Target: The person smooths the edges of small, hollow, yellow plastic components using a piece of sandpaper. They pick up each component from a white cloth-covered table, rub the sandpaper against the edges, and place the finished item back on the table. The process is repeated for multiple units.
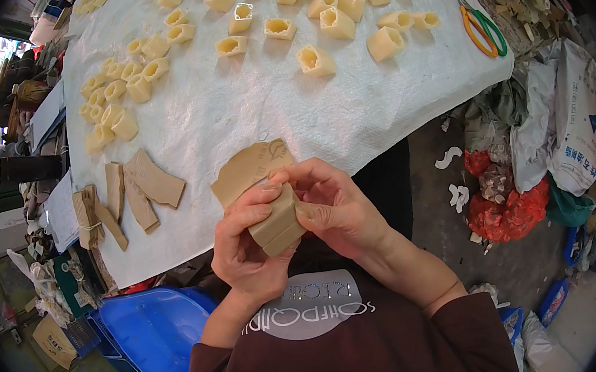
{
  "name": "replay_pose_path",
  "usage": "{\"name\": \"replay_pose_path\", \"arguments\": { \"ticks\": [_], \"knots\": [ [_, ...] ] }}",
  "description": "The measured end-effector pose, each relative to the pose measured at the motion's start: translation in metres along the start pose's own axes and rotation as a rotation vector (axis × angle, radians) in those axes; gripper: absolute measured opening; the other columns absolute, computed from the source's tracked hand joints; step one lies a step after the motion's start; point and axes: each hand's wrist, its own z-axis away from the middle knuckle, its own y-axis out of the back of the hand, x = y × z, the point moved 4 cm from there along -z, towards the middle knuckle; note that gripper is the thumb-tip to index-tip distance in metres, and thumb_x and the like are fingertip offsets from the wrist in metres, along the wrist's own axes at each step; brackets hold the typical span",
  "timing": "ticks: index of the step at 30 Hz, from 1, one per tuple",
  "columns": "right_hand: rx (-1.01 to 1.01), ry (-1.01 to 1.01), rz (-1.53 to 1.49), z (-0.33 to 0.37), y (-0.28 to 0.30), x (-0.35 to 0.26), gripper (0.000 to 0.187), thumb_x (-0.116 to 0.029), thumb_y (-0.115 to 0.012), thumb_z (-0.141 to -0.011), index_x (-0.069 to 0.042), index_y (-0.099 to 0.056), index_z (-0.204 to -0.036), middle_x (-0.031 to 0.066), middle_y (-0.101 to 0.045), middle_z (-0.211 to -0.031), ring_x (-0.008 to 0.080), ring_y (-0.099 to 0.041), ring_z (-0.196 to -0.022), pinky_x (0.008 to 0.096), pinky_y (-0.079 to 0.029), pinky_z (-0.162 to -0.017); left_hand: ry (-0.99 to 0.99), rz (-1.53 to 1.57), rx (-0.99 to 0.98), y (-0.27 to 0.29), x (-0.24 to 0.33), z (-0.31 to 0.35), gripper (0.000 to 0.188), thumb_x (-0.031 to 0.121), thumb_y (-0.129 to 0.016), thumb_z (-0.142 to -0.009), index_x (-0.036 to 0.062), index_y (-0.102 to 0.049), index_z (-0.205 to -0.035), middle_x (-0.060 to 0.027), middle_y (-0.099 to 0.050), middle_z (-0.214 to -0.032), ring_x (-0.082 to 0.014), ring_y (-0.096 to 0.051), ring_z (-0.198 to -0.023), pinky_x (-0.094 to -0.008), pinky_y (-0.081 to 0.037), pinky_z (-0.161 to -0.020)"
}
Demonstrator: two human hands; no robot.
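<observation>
Your left hand (245, 257) and right hand (342, 211) grasp a tan block (278, 224), seemingly mostly covered; pale blocks (385, 45) lie bare.

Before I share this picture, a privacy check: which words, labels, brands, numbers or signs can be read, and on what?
Wording not copied here; places only.
Dark shirt: large pale lettering, upside down.
White sack: blue characters, dark emblem.
Flat brown piece near the left hand: faint print, too blurred to read.
Brown carton, lower left: dark marks, too small to read.
</observation>
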Motion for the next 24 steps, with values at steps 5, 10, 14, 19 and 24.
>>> {"name": "replay_pose_path", "arguments": {
  "ticks": [5, 10, 14, 19, 24],
  "knots": [
    [0.003, 0.195, 0.178, 0.001, -0.002, 0.001, 0.037, -0.017, -0.052, -0.088, -0.002, -0.045, -0.121, 0.0085, -0.049, -0.117, 0.0166, -0.047, -0.11, 0.0303, -0.039, -0.091, -0.067, 0.001, 0.003, -0.006, -0.001, -0.002, 0.047, 0.005, -0.073, -0.069, 0.0027, -0.043, -0.105, -0.0172, -0.051, -0.112, -0.0305, -0.05, -0.109, -0.0387, -0.042, -0.091],
    [0.103, 0.264, 0.358, -0.005, -0.002, -0.007, 0.036, -0.018, -0.039, -0.093, 0.001, -0.042, -0.124, 0.0077, -0.05, -0.115, 0.0142, -0.047, -0.107, 0.0284, -0.038, -0.09, -0.097, 0.018, 0.053, -0.012, -0.011, -0.006, 0.047, -0.008, -0.069, -0.066, 0.0017, -0.042, -0.104, -0.018, -0.048, -0.113, -0.0349, -0.05, -0.11, -0.0431, -0.041, -0.094],
    [0.164, 0.145, 0.509, 0.005, -0.008, -0.017, 0.035, -0.016, -0.043, -0.092, 0.001, -0.043, -0.122, 0.006, -0.053, -0.107, 0.0103, -0.049, -0.097, 0.0254, -0.041, -0.083, -0.127, -0.028, 0.095, -0.005, -0.019, -0.01, 0.051, -0.01, -0.07, -0.065, 0.0022, -0.04, -0.104, -0.017, -0.048, -0.114, -0.0378, -0.047, -0.113, -0.0453, -0.04, -0.096],
    [0.14, 0.138, 0.461, 0.003, -0.011, -0.014, 0.033, -0.014, -0.047, -0.09, 0.002, -0.046, -0.118, 0.0033, -0.053, -0.099, 0.0068, -0.049, -0.087, 0.0224, -0.042, -0.076, -0.211, -0.016, 0.077, -0.01, -0.021, -0.012, 0.051, -0.009, -0.07, -0.066, 0.0043, -0.04, -0.104, -0.0167, -0.048, -0.115, -0.041, -0.044, -0.115, -0.0487, -0.038, -0.097],
    [0.181, 0.114, 0.522, 0.001, -0.011, -0.013, 0.029, -0.011, -0.046, -0.089, 0.002, -0.047, -0.115, 0.003, -0.053, -0.095, 0.0068, -0.048, -0.086, 0.0221, -0.042, -0.076, -0.245, -0.049, 0.048, -0.012, -0.023, -0.012, 0.051, -0.009, -0.069, -0.067, 0.0056, -0.038, -0.105, -0.0177, -0.048, -0.116, -0.0406, -0.047, -0.113, -0.0469, -0.042, -0.094]
  ]
}}
